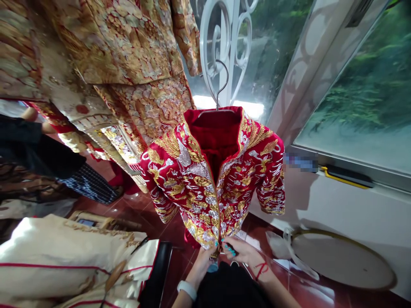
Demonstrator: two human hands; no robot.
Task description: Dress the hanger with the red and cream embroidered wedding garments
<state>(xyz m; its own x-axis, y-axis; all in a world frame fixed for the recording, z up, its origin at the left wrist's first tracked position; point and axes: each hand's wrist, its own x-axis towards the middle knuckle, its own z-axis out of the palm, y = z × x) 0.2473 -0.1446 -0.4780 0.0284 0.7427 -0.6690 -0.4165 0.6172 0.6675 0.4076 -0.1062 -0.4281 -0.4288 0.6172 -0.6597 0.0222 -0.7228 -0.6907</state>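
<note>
A red jacket, thick with gold and silver embroidery, hangs in front of me. It has a stand collar and short sleeves, and its front edges meet below an open neck. Its metal hanger hooks onto a white scrolled metal frame. At the bottom of the front opening, my left hand pinches the jacket's edge. Just beside it, my right hand grips the other front edge, its fingers curled and nails turquoise. The fingertips are close together, and the exact spot they hold is partly hidden.
Gold embroidered garments hang at the upper left. Cream fabric with red piping lies at lower left. Another person's dark-clothed body is at the left. A large round framed panel leans low on the right, below the window.
</note>
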